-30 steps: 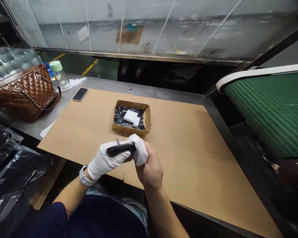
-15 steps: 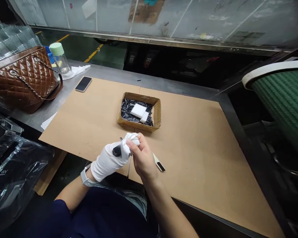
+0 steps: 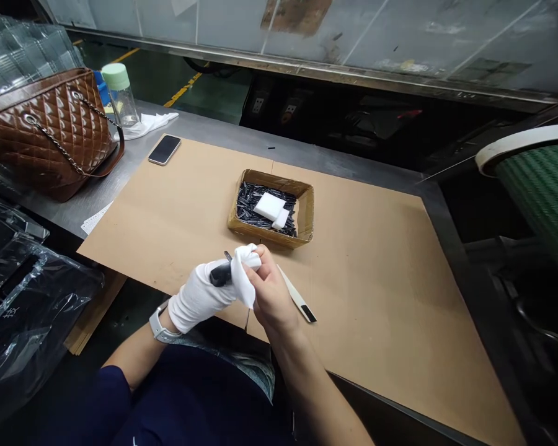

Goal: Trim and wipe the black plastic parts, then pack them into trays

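Observation:
My left hand [image 3: 198, 296], in a white cotton glove, grips a black tool handle [image 3: 221, 274] with a small metal tip showing behind it. My bare right hand [image 3: 272, 291] pinches a white cloth [image 3: 242, 275] around the handle's far end, hiding part of it. Just right of my right hand, a pale strip with a black end [image 3: 298, 299] lies on the brown cardboard sheet [image 3: 167, 210]. Beyond my hands stands a cardboard tray [image 3: 302, 214] of small black pieces [image 3: 248, 207], with white foam blocks [image 3: 270, 206] on top.
A brown quilted handbag [image 3: 51, 133], a green-lidded bottle [image 3: 121, 93] and a smartphone [image 3: 164, 149] sit at the far left of the steel table [image 3: 214, 127]. Plastic bags [image 3: 23, 291] lie lower left. A green mesh chair [image 3: 539, 186] stands at right.
The cloth now wraps the handle's far end, and less of the handle shows. The pale strip has appeared on the cardboard. The whole scene has shifted in view as my head moved.

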Available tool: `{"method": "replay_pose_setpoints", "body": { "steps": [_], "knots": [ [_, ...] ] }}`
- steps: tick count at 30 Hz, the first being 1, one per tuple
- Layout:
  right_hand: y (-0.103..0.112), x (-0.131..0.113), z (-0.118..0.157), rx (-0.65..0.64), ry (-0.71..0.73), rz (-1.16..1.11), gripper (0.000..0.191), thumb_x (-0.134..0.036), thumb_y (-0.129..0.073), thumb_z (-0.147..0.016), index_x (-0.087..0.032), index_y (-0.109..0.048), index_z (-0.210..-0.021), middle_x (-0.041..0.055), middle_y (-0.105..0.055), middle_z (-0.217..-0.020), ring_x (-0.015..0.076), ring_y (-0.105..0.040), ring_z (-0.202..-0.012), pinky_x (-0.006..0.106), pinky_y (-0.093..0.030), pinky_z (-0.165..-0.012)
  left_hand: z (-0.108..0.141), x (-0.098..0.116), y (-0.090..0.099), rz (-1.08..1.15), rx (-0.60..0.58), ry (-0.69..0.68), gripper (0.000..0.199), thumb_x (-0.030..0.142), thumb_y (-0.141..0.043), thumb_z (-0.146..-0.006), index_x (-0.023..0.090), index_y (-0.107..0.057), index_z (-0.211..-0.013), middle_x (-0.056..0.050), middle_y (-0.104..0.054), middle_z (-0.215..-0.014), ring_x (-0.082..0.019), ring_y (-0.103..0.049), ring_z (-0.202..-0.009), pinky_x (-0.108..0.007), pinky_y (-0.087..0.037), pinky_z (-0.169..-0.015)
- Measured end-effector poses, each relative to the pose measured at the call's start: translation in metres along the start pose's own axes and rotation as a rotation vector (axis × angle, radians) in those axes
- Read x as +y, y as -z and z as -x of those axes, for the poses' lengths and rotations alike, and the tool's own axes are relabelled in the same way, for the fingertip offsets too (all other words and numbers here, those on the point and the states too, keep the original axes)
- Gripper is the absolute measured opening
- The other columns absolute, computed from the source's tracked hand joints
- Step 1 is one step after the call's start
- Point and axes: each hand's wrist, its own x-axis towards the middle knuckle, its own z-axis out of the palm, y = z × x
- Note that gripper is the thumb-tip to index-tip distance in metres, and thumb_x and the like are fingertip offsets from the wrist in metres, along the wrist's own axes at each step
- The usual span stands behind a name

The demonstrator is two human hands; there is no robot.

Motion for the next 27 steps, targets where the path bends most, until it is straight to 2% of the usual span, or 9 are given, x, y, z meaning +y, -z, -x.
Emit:
{"method": "replay_pose_setpoints", "body": {
  "steps": [3, 5, 9, 11, 16, 20, 22, 25, 27],
  "knots": [
    [-0.006, 0.004, -0.002, 0.132, 0.061, -0.034, 0.045, -0.047, -0.073, -0.067, -0.022, -0.037, -0.065, -0.0074, -0.038, -0.06, 0.0075, -0.035, -0.052, 0.02, -0.035, -0.05, 0.002, -0.005, -0.004, -0.171, -0.002, -0.05, 0.02, 0.024, -0.052, -0.084, 0.014, -0.068, -0.088, -0.01, -0.072, -0.081, -0.019, -0.068, -0.075, -0.03, -0.055, -0.077],
    [-0.007, 0.004, 0.0, 0.177, 0.122, -0.008, 0.044, -0.048, -0.07, -0.071, -0.021, -0.035, -0.063, -0.0074, -0.036, -0.058, 0.0074, -0.034, -0.052, 0.019, -0.034, -0.05, 0.004, -0.007, -0.004, -0.177, -0.008, -0.042, 0.02, 0.023, -0.049, -0.085, 0.016, -0.068, -0.081, -0.008, -0.071, -0.075, -0.018, -0.067, -0.069, -0.029, -0.055, -0.074],
    [-0.003, 0.002, 0.004, -0.055, 0.103, 0.059, 0.042, -0.052, -0.072, -0.069, -0.023, -0.042, -0.075, -0.0065, -0.044, -0.063, 0.0093, -0.042, -0.054, 0.021, -0.037, -0.048, 0.007, -0.007, 0.004, -0.067, 0.021, -0.08, 0.018, 0.028, -0.055, -0.084, 0.015, -0.066, -0.09, -0.008, -0.072, -0.087, -0.019, -0.068, -0.08, -0.029, -0.056, -0.076],
    [-0.003, 0.002, 0.004, -0.086, 0.095, 0.043, 0.041, -0.05, -0.072, -0.069, -0.023, -0.042, -0.077, -0.0063, -0.045, -0.064, 0.0098, -0.044, -0.054, 0.021, -0.038, -0.048, 0.007, -0.007, 0.005, -0.089, 0.035, -0.121, 0.018, 0.027, -0.055, -0.083, 0.015, -0.065, -0.091, -0.009, -0.072, -0.088, -0.02, -0.068, -0.082, -0.03, -0.056, -0.077],
    [-0.013, 0.009, 0.004, 0.197, 0.225, 0.112, 0.038, -0.048, -0.062, -0.079, -0.022, -0.036, -0.067, -0.0074, -0.035, -0.058, 0.0082, -0.033, -0.05, 0.02, -0.034, -0.048, 0.008, -0.014, -0.006, -0.329, 0.105, -0.241, 0.023, 0.023, -0.046, -0.087, 0.015, -0.065, -0.077, -0.008, -0.068, -0.068, -0.017, -0.065, -0.061, -0.028, -0.055, -0.062],
    [-0.015, 0.012, 0.0, 0.175, 0.287, 0.286, 0.039, -0.05, -0.047, -0.088, -0.022, -0.036, -0.063, -0.0058, -0.037, -0.057, 0.0094, -0.036, -0.051, 0.022, -0.037, -0.05, 0.008, -0.017, -0.005, -0.231, 0.175, -0.229, 0.019, 0.025, -0.052, -0.085, 0.015, -0.066, -0.076, -0.005, -0.069, -0.066, -0.014, -0.064, -0.055, -0.023, -0.054, -0.056],
    [-0.007, 0.013, -0.009, 0.198, 0.305, 0.328, 0.035, -0.047, -0.047, -0.088, -0.022, -0.04, -0.066, -0.0052, -0.041, -0.059, 0.0097, -0.04, -0.053, 0.022, -0.039, -0.051, 0.008, -0.015, 0.002, -0.166, 0.159, -0.2, 0.017, 0.025, -0.055, -0.085, 0.015, -0.069, -0.087, -0.006, -0.073, -0.077, -0.016, -0.068, -0.065, -0.024, -0.056, -0.064],
    [0.016, 0.014, -0.033, 0.388, 0.388, 0.258, 0.021, -0.035, -0.06, -0.077, -0.022, -0.043, -0.076, -0.004, -0.052, -0.07, 0.0106, -0.05, -0.062, 0.023, -0.043, -0.057, 0.009, -0.013, 0.013, -0.089, 0.089, -0.195, 0.023, 0.024, -0.056, -0.084, 0.017, -0.069, -0.101, -0.007, -0.073, -0.097, -0.018, -0.07, -0.084, -0.026, -0.057, -0.079],
    [0.034, 0.013, -0.053, 0.494, 0.454, 0.146, 0.024, -0.025, -0.062, -0.067, -0.023, -0.04, -0.078, -0.0038, -0.056, -0.074, 0.0114, -0.054, -0.064, 0.024, -0.045, -0.058, 0.01, -0.012, 0.018, -0.031, 0.069, -0.136, 0.025, 0.024, -0.057, -0.083, 0.017, -0.069, -0.103, -0.007, -0.072, -0.103, -0.02, -0.069, -0.091, -0.028, -0.056, -0.084]
  ]
}}
